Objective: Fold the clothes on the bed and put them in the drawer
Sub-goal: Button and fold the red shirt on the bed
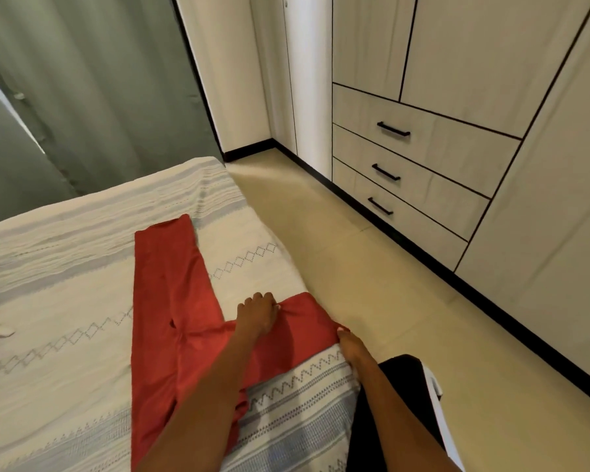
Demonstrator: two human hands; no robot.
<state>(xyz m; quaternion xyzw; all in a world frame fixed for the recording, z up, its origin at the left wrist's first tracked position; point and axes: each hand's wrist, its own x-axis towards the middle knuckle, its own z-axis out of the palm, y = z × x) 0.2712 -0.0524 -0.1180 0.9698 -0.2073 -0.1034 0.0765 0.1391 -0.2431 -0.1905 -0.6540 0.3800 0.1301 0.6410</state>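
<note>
clearly mid-fold: red leggings (171,301) lay flat on bed (65,267). left hand (258,315) bunched waistband, fingers curled into cloth. right hand (349,345) pinched corner at mattress edge. risk: uneven pull, cloth sliding floorward. drawers (423,141) closed.

Place: home bedroom.
Bed (65,284): patterned cream cover.
Wardrobe (491,63): pale built-in doors, three drawers (423,172), black handles.
Curtain (82,80): green, probably covering window.
Floor (372,284): beige tiles.
</note>
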